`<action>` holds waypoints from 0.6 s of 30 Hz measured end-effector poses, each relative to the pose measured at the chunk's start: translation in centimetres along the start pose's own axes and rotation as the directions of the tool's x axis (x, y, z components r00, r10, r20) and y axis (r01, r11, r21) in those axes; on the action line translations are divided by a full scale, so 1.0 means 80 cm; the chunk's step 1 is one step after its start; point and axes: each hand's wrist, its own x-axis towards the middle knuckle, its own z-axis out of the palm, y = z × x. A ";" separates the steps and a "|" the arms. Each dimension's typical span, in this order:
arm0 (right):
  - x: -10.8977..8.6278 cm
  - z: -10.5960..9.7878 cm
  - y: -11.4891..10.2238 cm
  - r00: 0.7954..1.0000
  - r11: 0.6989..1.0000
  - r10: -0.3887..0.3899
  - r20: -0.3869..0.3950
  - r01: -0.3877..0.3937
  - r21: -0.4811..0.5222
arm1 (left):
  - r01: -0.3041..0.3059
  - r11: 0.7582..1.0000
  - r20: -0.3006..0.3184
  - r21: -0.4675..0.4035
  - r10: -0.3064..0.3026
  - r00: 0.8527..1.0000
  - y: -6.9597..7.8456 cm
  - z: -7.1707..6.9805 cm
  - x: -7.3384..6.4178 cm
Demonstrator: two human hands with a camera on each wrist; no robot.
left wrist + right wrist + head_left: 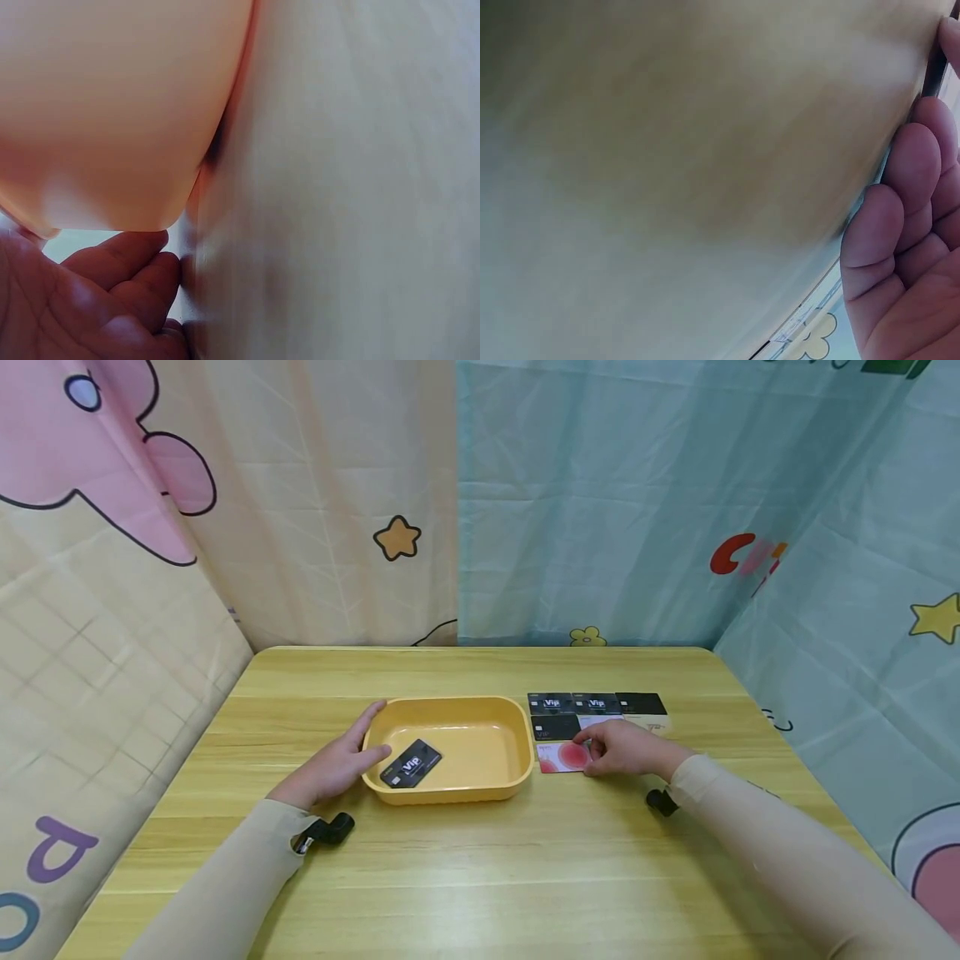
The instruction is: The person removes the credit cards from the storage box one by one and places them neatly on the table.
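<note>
A yellow rectangular tray point(483, 756) sits on the table, with a black Vip card point(412, 764) lying tilted in its left front part. My left hand point(341, 766) holds the tray's left end, thumb over the rim and fingers along the outer wall. In the left wrist view the left fingers point(142, 274) bend beside that wall. To the right of the tray, my right hand point(622, 748) pinches a white card with pink circles point(558, 757) at its right side, thumb and forefinger on its edges. In the right wrist view the other fingers point(911, 161) curl near the tabletop.
Behind the pink card, several cards lie in rows: two black Vip cards point(551, 703), a plain black card point(640, 702), another black card point(555, 727) and a cream card point(651, 723) partly behind my hand. The wooden table point(465, 877) meets patterned curtains point(585, 510) at the back.
</note>
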 end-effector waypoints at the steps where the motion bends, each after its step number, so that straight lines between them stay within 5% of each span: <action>1: 0.000 0.000 0.000 1.000 1.000 0.003 0.001 -0.003 0.000 | 0.000 1.000 0.001 0.000 0.000 1.000 0.000 0.000 0.000; 18: 0.000 0.000 -0.001 1.000 1.000 -0.003 -0.003 0.003 -0.013 | -0.001 1.000 0.000 0.003 0.001 1.000 0.000 0.001 0.000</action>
